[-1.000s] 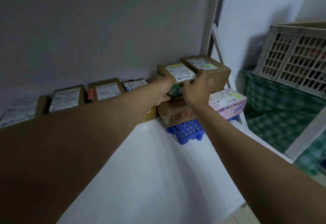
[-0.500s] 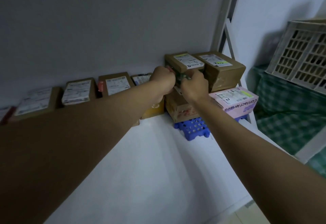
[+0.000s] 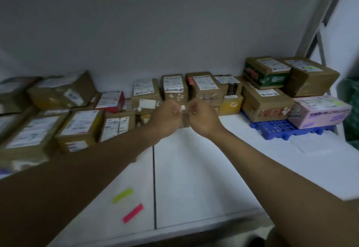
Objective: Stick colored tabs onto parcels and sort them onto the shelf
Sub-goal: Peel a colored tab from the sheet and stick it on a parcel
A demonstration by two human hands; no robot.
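White shelf board [image 3: 204,178]: bears all items. Brown cardboard parcels with white labels [image 3: 202,88]: one row along the back wall, stacked at right on a blue plastic pallet [image 3: 275,128]. Left hand [image 3: 167,118], right hand [image 3: 202,118]: raised mid-shelf, fingers curled, blurred; cannot tell what they grasp. Yellow-green paper tab [image 3: 122,195], pink paper tab [image 3: 132,213]: loose near front edge.

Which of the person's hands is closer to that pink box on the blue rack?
The right hand. It is in front of the row of parcels, well left of the pink box. The left hand is beside it, farther left still.
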